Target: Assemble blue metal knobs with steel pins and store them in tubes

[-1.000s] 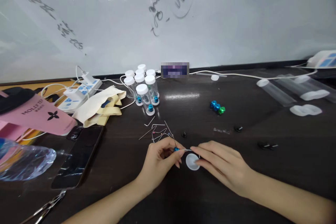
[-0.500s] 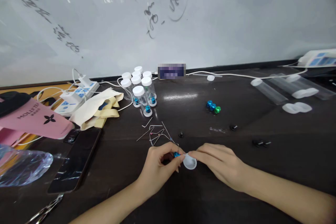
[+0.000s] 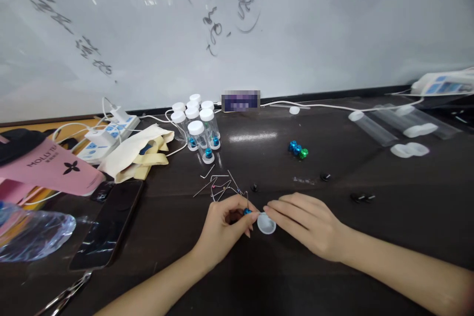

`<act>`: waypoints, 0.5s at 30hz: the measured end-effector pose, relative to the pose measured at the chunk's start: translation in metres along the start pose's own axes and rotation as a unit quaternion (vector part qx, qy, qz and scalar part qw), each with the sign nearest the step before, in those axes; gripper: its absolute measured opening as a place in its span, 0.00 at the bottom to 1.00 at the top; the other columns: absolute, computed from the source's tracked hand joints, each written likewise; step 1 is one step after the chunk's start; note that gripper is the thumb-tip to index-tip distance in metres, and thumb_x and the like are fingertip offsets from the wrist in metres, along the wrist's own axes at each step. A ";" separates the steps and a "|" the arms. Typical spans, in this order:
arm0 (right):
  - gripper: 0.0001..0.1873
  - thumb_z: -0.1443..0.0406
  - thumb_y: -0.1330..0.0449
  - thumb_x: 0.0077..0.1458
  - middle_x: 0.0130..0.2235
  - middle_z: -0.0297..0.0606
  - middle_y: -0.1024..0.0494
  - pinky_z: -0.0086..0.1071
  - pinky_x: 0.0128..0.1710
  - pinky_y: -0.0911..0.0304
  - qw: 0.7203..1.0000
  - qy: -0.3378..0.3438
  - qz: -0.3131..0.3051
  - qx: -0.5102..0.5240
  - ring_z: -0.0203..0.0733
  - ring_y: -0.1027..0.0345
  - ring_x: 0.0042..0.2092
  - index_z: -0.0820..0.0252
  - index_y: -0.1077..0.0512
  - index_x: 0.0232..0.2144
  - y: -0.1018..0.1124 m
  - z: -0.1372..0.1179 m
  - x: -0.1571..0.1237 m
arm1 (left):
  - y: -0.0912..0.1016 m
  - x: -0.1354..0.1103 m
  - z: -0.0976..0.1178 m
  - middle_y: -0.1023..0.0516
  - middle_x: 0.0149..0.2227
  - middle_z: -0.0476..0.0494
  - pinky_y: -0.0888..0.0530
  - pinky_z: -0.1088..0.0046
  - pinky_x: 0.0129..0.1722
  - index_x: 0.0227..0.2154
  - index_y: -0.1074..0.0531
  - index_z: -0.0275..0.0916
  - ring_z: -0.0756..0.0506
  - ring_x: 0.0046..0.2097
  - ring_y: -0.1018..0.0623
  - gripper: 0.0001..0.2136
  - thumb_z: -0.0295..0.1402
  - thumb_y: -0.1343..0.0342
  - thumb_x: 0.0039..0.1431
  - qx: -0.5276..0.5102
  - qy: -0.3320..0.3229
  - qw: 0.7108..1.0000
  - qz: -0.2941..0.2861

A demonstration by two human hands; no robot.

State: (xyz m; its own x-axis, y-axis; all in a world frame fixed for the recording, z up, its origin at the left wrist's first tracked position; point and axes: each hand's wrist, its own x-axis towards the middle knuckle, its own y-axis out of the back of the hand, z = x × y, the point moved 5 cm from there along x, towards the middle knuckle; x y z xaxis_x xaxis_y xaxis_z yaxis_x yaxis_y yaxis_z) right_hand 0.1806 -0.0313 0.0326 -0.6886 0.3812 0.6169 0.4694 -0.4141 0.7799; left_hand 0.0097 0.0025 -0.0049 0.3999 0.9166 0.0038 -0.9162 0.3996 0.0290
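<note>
My left hand (image 3: 227, 222) is closed in a pinch around a small shiny blue metal piece (image 3: 247, 212), mostly hidden by the fingers. A thin, pale line runs from its fingertips toward my right hand (image 3: 309, 224). That hand lies palm down with its fingers close together; what its fingertips hold, if anything, is hidden. Between and just below both sets of fingertips is a round translucent white cap (image 3: 266, 224) with a hollow face. Thin bent metal wires (image 3: 222, 185) lie beyond my left hand, beside a small black part (image 3: 254, 187).
Clear tubes with white lids (image 3: 196, 128), some holding blue pieces, stand back left. Blue and green pieces (image 3: 297, 149) sit right of centre, with black parts (image 3: 363, 198) nearer. Empty tubes (image 3: 374, 128) lie far right. A phone (image 3: 107, 227) and pliers (image 3: 68, 294) are left.
Both hands have shifted slightly up and left in the view, along with the white cap. The table things at right also sit further left, as the camera turned a little. Grips look the same.
</note>
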 end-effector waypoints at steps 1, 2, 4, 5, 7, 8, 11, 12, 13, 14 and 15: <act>0.17 0.71 0.55 0.67 0.41 0.43 0.19 0.38 0.42 0.32 1.000 -0.002 -0.004 0.008 0.42 0.28 0.43 0.64 0.26 0.45 -0.001 0.000 -0.001 | 0.000 0.000 0.000 0.25 0.27 0.46 0.28 0.77 0.25 0.31 0.25 0.34 0.52 0.25 0.28 0.09 0.35 0.40 0.57 0.003 -0.002 1.000 -0.001; 0.17 0.70 0.55 0.67 0.41 0.43 0.19 0.37 0.42 0.32 1.000 -0.005 -0.007 0.016 0.42 0.28 0.43 0.64 0.26 0.45 -0.001 0.000 -0.001 | -0.001 -0.001 0.000 0.24 0.28 0.45 0.27 0.76 0.25 0.31 0.24 0.34 0.52 0.26 0.28 0.09 0.36 0.40 0.57 0.006 -0.004 1.000 -0.002; 0.18 0.69 0.56 0.68 0.43 0.44 0.19 0.37 0.43 0.32 1.000 -0.015 -0.004 0.021 0.42 0.27 0.43 0.63 0.26 0.45 -0.001 0.000 -0.002 | -0.002 -0.001 0.001 0.23 0.30 0.44 0.27 0.76 0.26 0.31 0.24 0.34 0.52 0.26 0.27 0.09 0.36 0.41 0.57 0.011 -0.009 1.000 -0.008; 0.18 0.69 0.56 0.68 0.44 0.44 0.20 0.38 0.43 0.32 1.000 -0.021 -0.003 0.019 0.43 0.28 0.44 0.62 0.26 0.45 0.000 0.001 -0.002 | -0.002 -0.001 0.001 0.23 0.31 0.43 0.27 0.76 0.26 0.31 0.24 0.34 0.51 0.26 0.27 0.09 0.36 0.41 0.57 0.013 -0.011 1.000 -0.010; 0.17 0.69 0.54 0.67 0.44 0.44 0.20 0.38 0.43 0.31 1.000 -0.028 -0.001 0.012 0.44 0.28 0.45 0.61 0.26 0.44 0.001 0.001 -0.002 | -0.002 -0.001 0.003 0.23 0.31 0.43 0.27 0.76 0.26 0.31 0.24 0.34 0.51 0.27 0.27 0.09 0.36 0.41 0.58 0.016 -0.014 1.000 -0.009; 0.16 0.69 0.53 0.67 0.43 0.44 0.20 0.38 0.42 0.31 1.000 -0.028 -0.002 0.011 0.44 0.28 0.45 0.61 0.26 0.44 0.001 0.001 -0.002 | -0.002 -0.002 0.003 0.23 0.31 0.43 0.27 0.76 0.26 0.31 0.24 0.35 0.51 0.27 0.27 0.08 0.36 0.41 0.58 0.018 -0.015 1.000 -0.008; 0.14 0.71 0.52 0.65 0.36 0.42 0.21 0.36 0.39 0.31 0.999 -0.021 -0.003 0.027 0.43 0.28 0.40 0.63 0.26 0.42 0.001 0.000 0.001 | -0.002 -0.003 0.005 0.22 0.31 0.43 0.26 0.76 0.26 0.32 0.24 0.35 0.51 0.27 0.27 0.08 0.36 0.42 0.58 0.028 -0.020 0.999 -0.007; 0.14 0.71 0.52 0.65 0.35 0.42 0.22 0.36 0.38 0.32 0.999 -0.022 -0.002 0.038 0.43 0.29 0.39 0.64 0.26 0.43 0.001 0.000 0.001 | -0.002 -0.004 0.005 0.22 0.31 0.43 0.27 0.76 0.26 0.32 0.24 0.35 0.51 0.27 0.27 0.08 0.36 0.42 0.58 0.033 -0.021 0.999 -0.008; 0.14 0.71 0.51 0.65 0.34 0.42 0.22 0.36 0.37 0.32 0.998 -0.025 -0.004 0.053 0.43 0.29 0.38 0.65 0.26 0.43 0.000 0.000 0.002 | -0.002 -0.004 0.005 0.22 0.31 0.43 0.27 0.76 0.26 0.32 0.24 0.35 0.51 0.26 0.27 0.08 0.36 0.42 0.58 0.037 -0.022 0.999 -0.008; 0.13 0.72 0.51 0.64 0.33 0.42 0.23 0.36 0.36 0.32 0.997 -0.031 -0.005 0.070 0.42 0.29 0.36 0.65 0.27 0.44 -0.001 0.000 0.002 | -0.002 -0.004 0.004 0.22 0.31 0.43 0.27 0.76 0.26 0.32 0.24 0.36 0.51 0.26 0.27 0.08 0.36 0.42 0.58 0.041 -0.024 0.999 -0.009; 0.13 0.72 0.51 0.64 0.32 0.41 0.23 0.35 0.34 0.33 0.995 -0.039 -0.007 0.087 0.41 0.30 0.35 0.65 0.27 0.44 -0.002 0.001 0.002 | -0.002 -0.005 0.004 0.21 0.32 0.43 0.27 0.76 0.26 0.32 0.24 0.36 0.50 0.27 0.27 0.08 0.36 0.42 0.58 0.044 -0.026 0.999 -0.009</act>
State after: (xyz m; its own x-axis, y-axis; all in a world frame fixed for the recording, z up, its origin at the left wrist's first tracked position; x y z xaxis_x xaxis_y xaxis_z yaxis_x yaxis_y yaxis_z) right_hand 0.1791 -0.0290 0.0325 -0.6545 0.4513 0.6066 0.5533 -0.2610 0.7911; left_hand 0.0101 -0.0027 -0.0009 0.4188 0.9064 0.0552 -0.9043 0.4107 0.1163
